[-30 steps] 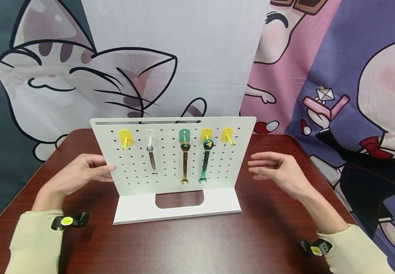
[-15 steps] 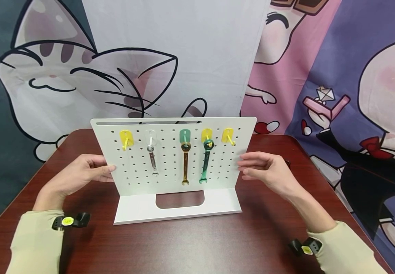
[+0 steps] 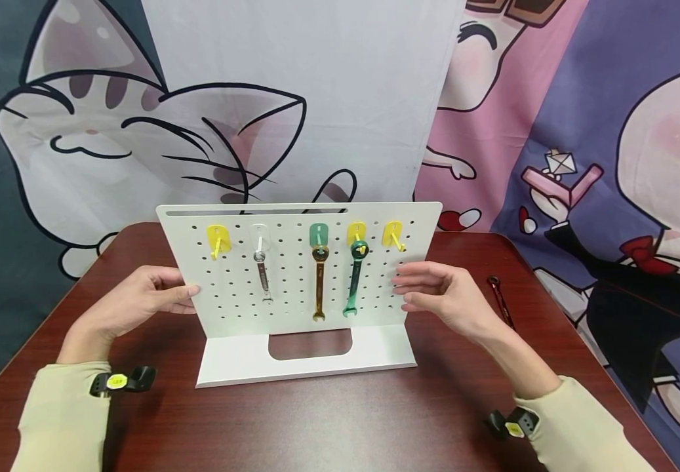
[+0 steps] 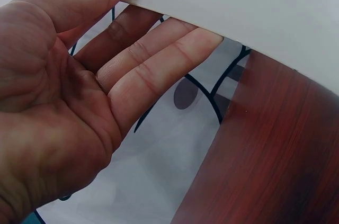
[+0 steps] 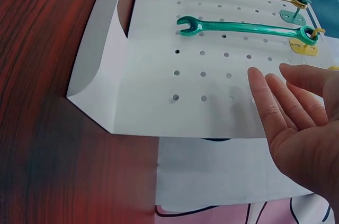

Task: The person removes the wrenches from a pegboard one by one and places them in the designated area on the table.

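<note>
A white pegboard point(image 3: 292, 318) stands upright on its base. My left hand point(image 3: 130, 305) pinches its left edge, thumb in front and fingers behind, as the left wrist view confirms at the board's edge point(image 4: 265, 28). In front of the board's right part is my right hand point(image 3: 442, 295), fingers extended and holding nothing. The right wrist view shows those fingers point(image 5: 262, 99) close to the green combination wrench point(image 5: 249, 27), which hangs from a yellow hook. Left of it hang a gold combination wrench point(image 3: 319, 288) and a small silver wrench point(image 3: 261, 272).
Yellow hooks without tools sit at the board's far left point(image 3: 218, 239) and far right point(image 3: 393, 233). A dark reddish wrench point(image 3: 500, 300) lies on the brown table point(image 3: 316, 426), beyond my right forearm. A printed cloth point(image 3: 363, 98) hangs behind.
My right hand has moved left, from beside the board to in front of its right part. The dark wrench on the table has come into sight. My left hand has kept its hold.
</note>
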A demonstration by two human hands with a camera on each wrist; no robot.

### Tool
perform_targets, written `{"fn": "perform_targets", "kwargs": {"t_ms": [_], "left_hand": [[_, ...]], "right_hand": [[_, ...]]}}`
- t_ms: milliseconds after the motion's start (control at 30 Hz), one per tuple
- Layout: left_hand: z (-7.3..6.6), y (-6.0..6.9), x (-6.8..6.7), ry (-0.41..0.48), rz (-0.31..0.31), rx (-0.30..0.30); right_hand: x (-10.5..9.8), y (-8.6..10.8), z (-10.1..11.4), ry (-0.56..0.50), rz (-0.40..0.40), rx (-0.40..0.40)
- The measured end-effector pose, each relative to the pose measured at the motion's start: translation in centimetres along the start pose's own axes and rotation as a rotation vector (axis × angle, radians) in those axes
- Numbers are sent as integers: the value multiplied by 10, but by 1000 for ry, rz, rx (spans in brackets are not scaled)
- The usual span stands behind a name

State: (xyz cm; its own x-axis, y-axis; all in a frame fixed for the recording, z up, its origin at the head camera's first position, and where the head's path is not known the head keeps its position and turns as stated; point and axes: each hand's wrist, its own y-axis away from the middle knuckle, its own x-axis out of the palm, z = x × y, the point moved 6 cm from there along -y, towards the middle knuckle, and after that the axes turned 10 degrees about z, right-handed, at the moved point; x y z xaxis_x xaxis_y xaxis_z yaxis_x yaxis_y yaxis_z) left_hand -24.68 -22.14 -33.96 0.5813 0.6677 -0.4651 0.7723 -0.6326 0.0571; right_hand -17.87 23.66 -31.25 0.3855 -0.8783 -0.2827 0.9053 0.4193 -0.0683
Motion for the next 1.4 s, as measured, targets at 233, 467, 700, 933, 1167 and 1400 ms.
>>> {"fn": "perform_targets", "kwargs": {"t_ms": [233,467,700,933,1167,1400], "left_hand": [[-1,1,0,-8,1,-1],[-1,1,1,-6,-7,6],[-1,1,0,3,4,20],[-1,0,0,-7,2,13],[-2,0,0,-12,-2,1],[-2,1,0,-16,-1,4]], "right_hand": [[9,-5,-2,-31,30,-16],[17,-11,-1,-47,46,-27],[24,-17,2,-16,51,-30],[27,-21,4,27,54,-43],[31,-26,5,57,68,-51],[36,-30,7,61,76,-57]]}}
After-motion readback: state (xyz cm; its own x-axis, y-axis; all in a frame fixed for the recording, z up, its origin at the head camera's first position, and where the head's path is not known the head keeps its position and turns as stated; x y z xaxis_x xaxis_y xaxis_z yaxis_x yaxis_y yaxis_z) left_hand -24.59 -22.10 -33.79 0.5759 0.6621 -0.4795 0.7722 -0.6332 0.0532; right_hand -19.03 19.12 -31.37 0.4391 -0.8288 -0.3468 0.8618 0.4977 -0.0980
